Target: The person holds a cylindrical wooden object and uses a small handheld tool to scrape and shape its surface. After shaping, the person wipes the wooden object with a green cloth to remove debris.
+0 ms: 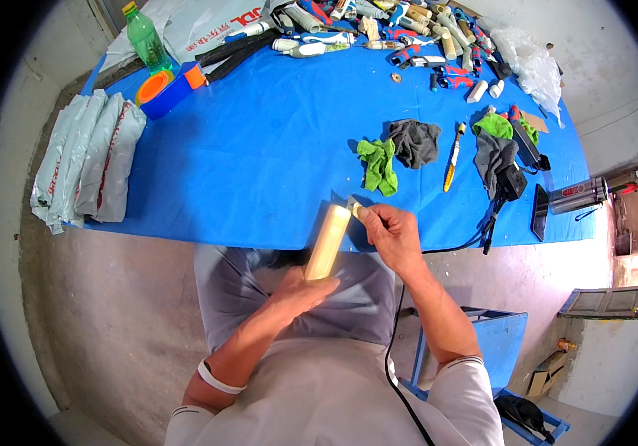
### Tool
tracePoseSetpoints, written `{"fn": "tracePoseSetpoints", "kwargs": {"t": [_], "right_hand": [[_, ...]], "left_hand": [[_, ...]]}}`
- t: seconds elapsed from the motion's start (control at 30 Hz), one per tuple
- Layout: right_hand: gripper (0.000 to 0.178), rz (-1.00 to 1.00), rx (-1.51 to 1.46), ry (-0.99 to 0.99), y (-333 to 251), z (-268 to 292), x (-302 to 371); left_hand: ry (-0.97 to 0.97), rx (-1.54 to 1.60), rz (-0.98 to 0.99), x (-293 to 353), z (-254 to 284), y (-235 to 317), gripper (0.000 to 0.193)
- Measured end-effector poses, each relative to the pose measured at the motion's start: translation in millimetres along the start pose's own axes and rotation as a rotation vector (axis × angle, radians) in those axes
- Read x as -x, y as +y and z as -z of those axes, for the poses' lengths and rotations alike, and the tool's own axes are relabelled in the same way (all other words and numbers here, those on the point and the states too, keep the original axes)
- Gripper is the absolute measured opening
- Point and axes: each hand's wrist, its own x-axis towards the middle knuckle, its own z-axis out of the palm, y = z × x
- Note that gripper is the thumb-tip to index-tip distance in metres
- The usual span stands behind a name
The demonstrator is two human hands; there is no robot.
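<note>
My left hand (303, 291) is closed round the lower end of a pale yellow cylinder (326, 244), which tilts up over the table's near edge. Between the thumb and fingers of my right hand (392, 232) is a small pointed blade (352, 202). It sits right by the cylinder's upper end; whether the two touch I cannot tell. Beyond my hands lie a crumpled green cloth (378, 165) and a dark grey cloth (414, 143). Farther right is a yellow-and-white toothbrush (453, 157).
White plastic packages (88, 160) stand at the left, near a green bottle (146, 37) and a blue tape dispenser (170, 97). Several handle-like parts (408, 33) pile up at the back. A black adapter (512, 182), a phone (540, 212) and a steel flask (579, 195) lie right.
</note>
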Motion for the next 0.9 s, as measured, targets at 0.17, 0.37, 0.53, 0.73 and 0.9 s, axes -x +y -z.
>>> {"fn": "tracePoseSetpoints", "kwargs": {"t": [0.17, 0.37, 0.53, 0.73, 0.9], "right_hand": [[0.030, -0.026, -0.033, 0.002, 2, -1, 3], [0.029, -0.029, -0.048, -0.003, -1, -3, 4], [0.029, 0.060, 0.012, 0.016, 9, -11, 6], [0.027, -0.020, 0.056, -0.011, -2, -4, 2], [0.027, 0.018, 0.097, 0.017, -1, -4, 3]], "left_hand": [[0.011, -0.016, 0.007, 1, -2, 3, 0.025], [0.018, -0.011, 0.000, 1, -3, 3, 0.025], [0.015, 0.000, 0.011, -2, -3, -1, 0.024], [0.035, -0.021, 0.015, 1, -5, 4, 0.025], [0.053, -0.037, 0.031, 4, -9, 12, 0.025]]}}
